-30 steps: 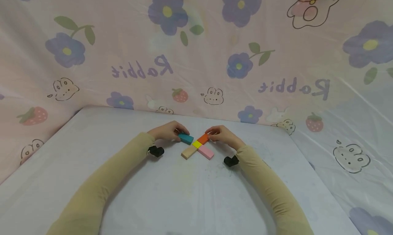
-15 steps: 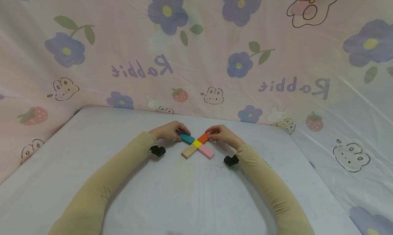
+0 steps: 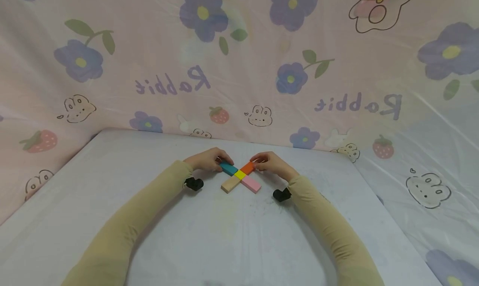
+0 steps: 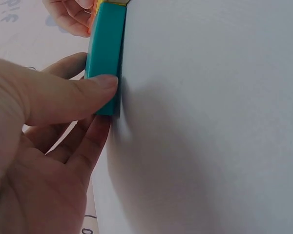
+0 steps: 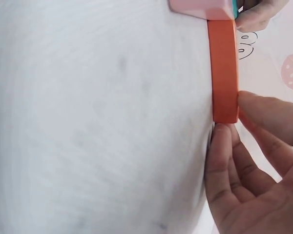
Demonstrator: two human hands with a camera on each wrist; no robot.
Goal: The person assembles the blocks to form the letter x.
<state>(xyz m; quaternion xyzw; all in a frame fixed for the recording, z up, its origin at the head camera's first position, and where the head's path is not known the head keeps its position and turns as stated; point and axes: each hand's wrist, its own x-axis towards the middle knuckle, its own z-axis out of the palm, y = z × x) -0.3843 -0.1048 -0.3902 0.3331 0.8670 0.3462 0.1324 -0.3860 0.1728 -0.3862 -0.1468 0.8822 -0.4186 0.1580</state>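
Several flat wooden blocks form an X on the white tabletop. At its centre is a small yellow block (image 3: 240,175); a natural wood block (image 3: 230,184) and a pink block (image 3: 251,184) make the two near arms. My left hand (image 3: 207,159) pinches the outer end of the teal block (image 3: 228,168), the far-left arm; in the left wrist view its thumb (image 4: 100,85) presses the block's side. On the far right, my right hand (image 3: 276,164) holds the outer end of the orange block (image 5: 224,68) with its fingertips. The inner ends of the blocks meet the yellow one.
Behind the white table (image 3: 224,244) hangs a pink curtain (image 3: 239,90) printed with flowers, rabbits and strawberries. It also runs along both sides. A black wrist camera (image 3: 194,183) sits below the left wrist, and another black camera (image 3: 281,194) below the right.
My left hand has slid the teal block right and slightly nearer, closing the gap to the yellow block. My right hand has stayed at the orange block.
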